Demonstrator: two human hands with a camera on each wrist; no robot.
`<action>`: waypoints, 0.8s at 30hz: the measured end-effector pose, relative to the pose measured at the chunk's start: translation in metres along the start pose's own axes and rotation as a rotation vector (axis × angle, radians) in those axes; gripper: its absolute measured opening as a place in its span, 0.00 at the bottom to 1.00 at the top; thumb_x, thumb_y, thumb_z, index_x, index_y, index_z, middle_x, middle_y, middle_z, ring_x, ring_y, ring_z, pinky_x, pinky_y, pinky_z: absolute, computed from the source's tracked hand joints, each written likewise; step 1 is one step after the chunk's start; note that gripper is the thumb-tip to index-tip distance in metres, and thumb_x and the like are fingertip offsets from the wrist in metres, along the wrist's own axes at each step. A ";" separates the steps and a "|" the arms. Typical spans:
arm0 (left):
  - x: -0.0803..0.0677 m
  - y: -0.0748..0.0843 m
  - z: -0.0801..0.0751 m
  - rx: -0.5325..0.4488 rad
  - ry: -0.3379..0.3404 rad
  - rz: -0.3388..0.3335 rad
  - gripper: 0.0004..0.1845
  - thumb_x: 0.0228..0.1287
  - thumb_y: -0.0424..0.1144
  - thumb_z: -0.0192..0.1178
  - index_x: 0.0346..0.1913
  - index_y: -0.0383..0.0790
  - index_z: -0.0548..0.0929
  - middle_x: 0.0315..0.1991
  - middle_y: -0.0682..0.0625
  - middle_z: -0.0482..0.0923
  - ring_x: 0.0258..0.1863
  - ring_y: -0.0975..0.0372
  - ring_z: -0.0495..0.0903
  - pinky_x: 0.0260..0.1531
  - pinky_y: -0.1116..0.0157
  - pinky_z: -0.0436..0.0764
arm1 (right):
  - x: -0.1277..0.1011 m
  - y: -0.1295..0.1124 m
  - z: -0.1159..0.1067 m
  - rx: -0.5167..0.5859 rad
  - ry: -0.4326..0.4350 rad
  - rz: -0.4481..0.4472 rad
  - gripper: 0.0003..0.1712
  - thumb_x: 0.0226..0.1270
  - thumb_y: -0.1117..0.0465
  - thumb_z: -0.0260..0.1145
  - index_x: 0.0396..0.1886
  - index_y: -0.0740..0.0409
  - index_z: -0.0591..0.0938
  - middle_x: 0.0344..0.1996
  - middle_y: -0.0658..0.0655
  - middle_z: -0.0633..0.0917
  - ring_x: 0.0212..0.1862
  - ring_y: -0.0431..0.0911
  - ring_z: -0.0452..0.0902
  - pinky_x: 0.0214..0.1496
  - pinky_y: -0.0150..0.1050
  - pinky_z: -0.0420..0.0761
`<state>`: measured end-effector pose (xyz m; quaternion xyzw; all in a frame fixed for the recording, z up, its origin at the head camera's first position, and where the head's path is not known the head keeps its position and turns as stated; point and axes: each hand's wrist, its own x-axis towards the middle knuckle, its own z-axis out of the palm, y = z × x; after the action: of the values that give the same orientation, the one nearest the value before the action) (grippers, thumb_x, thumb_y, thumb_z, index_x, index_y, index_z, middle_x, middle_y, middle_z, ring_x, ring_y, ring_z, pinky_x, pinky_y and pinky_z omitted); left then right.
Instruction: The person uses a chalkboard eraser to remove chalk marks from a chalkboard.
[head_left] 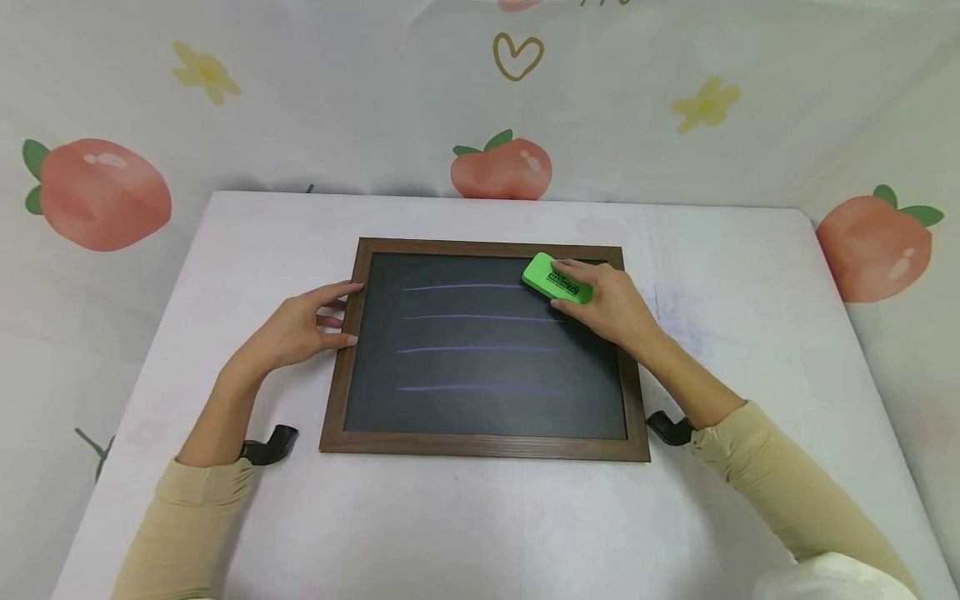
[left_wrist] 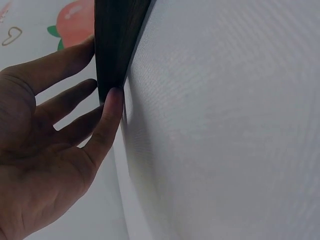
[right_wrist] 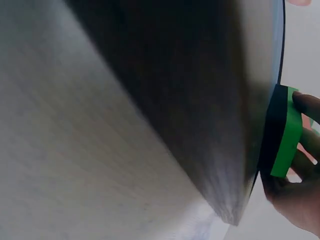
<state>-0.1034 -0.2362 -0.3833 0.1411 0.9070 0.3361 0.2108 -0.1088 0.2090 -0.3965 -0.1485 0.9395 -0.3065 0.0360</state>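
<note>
A small chalkboard with a brown wooden frame lies flat on the table. Several pale purple lines run across its dark surface. My right hand grips a green board eraser between thumb and fingers near the board's upper right corner. In the right wrist view, the dark underside of the eraser faces the board. My left hand is at the frame's left side, its fingertips touching the edge. Seen from the left wrist, the thumb and fingers of that hand meet the frame with a loose bend.
The white table carries a faint bluish smudge right of the board. Behind it hangs a white backdrop printed with peaches and flowers. Black wrist devices show beside both forearms.
</note>
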 end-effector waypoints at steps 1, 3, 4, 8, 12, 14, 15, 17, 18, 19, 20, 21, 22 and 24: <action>0.000 0.000 0.000 0.002 -0.001 0.001 0.44 0.59 0.32 0.72 0.76 0.43 0.62 0.66 0.33 0.68 0.57 0.40 0.77 0.53 0.45 0.78 | 0.000 -0.001 0.000 0.000 0.000 0.014 0.35 0.60 0.56 0.76 0.67 0.52 0.77 0.64 0.60 0.78 0.60 0.60 0.76 0.52 0.52 0.77; 0.000 0.000 0.000 0.003 -0.001 0.000 0.44 0.59 0.32 0.72 0.76 0.44 0.62 0.66 0.33 0.68 0.57 0.40 0.78 0.53 0.45 0.78 | 0.001 -0.002 0.000 0.002 -0.003 0.055 0.35 0.60 0.56 0.76 0.68 0.50 0.77 0.61 0.61 0.80 0.54 0.58 0.78 0.49 0.51 0.76; 0.000 0.000 0.000 0.006 -0.001 -0.002 0.44 0.58 0.32 0.72 0.76 0.44 0.62 0.66 0.33 0.68 0.57 0.40 0.78 0.53 0.45 0.78 | 0.001 -0.003 0.000 0.009 -0.006 0.079 0.36 0.60 0.56 0.76 0.68 0.50 0.76 0.61 0.62 0.80 0.52 0.57 0.78 0.48 0.51 0.76; 0.000 0.000 0.000 0.001 -0.008 -0.010 0.45 0.59 0.32 0.71 0.77 0.44 0.60 0.65 0.32 0.69 0.57 0.40 0.78 0.53 0.45 0.78 | 0.004 -0.007 -0.002 0.047 -0.018 0.155 0.40 0.57 0.55 0.77 0.70 0.49 0.74 0.60 0.63 0.80 0.46 0.55 0.76 0.47 0.49 0.73; 0.001 0.001 0.000 -0.005 -0.015 -0.010 0.46 0.59 0.31 0.71 0.78 0.44 0.58 0.64 0.31 0.69 0.57 0.41 0.77 0.52 0.46 0.78 | 0.008 -0.007 -0.003 0.068 -0.030 0.179 0.39 0.55 0.55 0.79 0.68 0.50 0.76 0.57 0.64 0.81 0.42 0.53 0.73 0.43 0.45 0.71; 0.001 0.001 0.000 -0.001 -0.015 -0.006 0.46 0.59 0.31 0.71 0.78 0.43 0.58 0.64 0.31 0.69 0.57 0.40 0.78 0.52 0.46 0.79 | 0.009 -0.008 -0.004 0.074 -0.037 0.189 0.38 0.54 0.55 0.79 0.67 0.49 0.78 0.55 0.65 0.82 0.40 0.52 0.72 0.40 0.43 0.69; 0.002 0.002 0.000 0.001 -0.015 -0.007 0.46 0.59 0.31 0.71 0.77 0.43 0.59 0.64 0.31 0.70 0.57 0.40 0.78 0.51 0.46 0.79 | 0.009 -0.008 -0.005 0.079 -0.041 0.193 0.38 0.54 0.55 0.79 0.67 0.49 0.78 0.54 0.65 0.83 0.39 0.52 0.71 0.39 0.42 0.68; 0.002 0.003 -0.001 0.008 -0.016 -0.008 0.46 0.59 0.32 0.71 0.77 0.43 0.59 0.63 0.31 0.70 0.56 0.40 0.78 0.51 0.46 0.79 | 0.010 -0.008 -0.006 0.092 -0.047 0.199 0.38 0.54 0.55 0.79 0.66 0.48 0.79 0.52 0.64 0.83 0.39 0.52 0.71 0.38 0.42 0.68; 0.002 0.003 -0.001 0.010 -0.016 -0.009 0.46 0.59 0.32 0.71 0.77 0.43 0.59 0.63 0.31 0.70 0.56 0.40 0.78 0.51 0.46 0.79 | 0.011 -0.009 -0.006 0.098 -0.049 0.200 0.38 0.54 0.55 0.80 0.66 0.48 0.79 0.52 0.64 0.83 0.39 0.52 0.71 0.38 0.42 0.68; 0.002 0.003 -0.001 0.011 -0.017 -0.011 0.46 0.59 0.32 0.71 0.77 0.43 0.59 0.63 0.31 0.70 0.56 0.41 0.78 0.52 0.46 0.79 | 0.011 -0.009 -0.006 0.102 -0.051 0.199 0.38 0.53 0.55 0.80 0.66 0.47 0.79 0.53 0.63 0.83 0.39 0.51 0.71 0.39 0.41 0.68; 0.002 0.004 -0.001 0.012 -0.017 -0.014 0.46 0.59 0.32 0.71 0.77 0.43 0.59 0.63 0.31 0.70 0.56 0.41 0.78 0.52 0.46 0.78 | 0.012 -0.010 -0.005 0.105 -0.054 0.197 0.38 0.53 0.55 0.80 0.66 0.47 0.79 0.53 0.63 0.83 0.39 0.51 0.71 0.39 0.42 0.68; 0.002 0.004 -0.001 0.014 -0.016 -0.016 0.46 0.59 0.32 0.71 0.77 0.44 0.59 0.63 0.31 0.70 0.56 0.41 0.78 0.52 0.46 0.78 | 0.014 -0.010 -0.004 0.105 -0.057 0.193 0.38 0.53 0.55 0.80 0.66 0.47 0.79 0.53 0.63 0.83 0.40 0.51 0.71 0.40 0.41 0.68; 0.002 0.004 -0.001 0.014 -0.015 -0.016 0.46 0.59 0.32 0.71 0.77 0.44 0.59 0.63 0.31 0.70 0.56 0.41 0.78 0.52 0.45 0.78 | 0.015 -0.011 -0.004 0.102 -0.059 0.188 0.38 0.53 0.55 0.80 0.66 0.47 0.79 0.53 0.63 0.83 0.40 0.51 0.71 0.40 0.41 0.68; 0.001 0.004 -0.001 0.014 -0.016 -0.020 0.46 0.59 0.33 0.71 0.78 0.45 0.59 0.63 0.32 0.71 0.56 0.41 0.78 0.53 0.45 0.78 | 0.017 -0.013 -0.002 0.097 -0.071 0.178 0.38 0.53 0.55 0.80 0.66 0.47 0.79 0.53 0.62 0.83 0.40 0.51 0.71 0.41 0.42 0.68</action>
<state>-0.1042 -0.2339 -0.3801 0.1360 0.9089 0.3266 0.2207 -0.1217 0.1950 -0.3870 -0.0731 0.9311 -0.3420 0.1033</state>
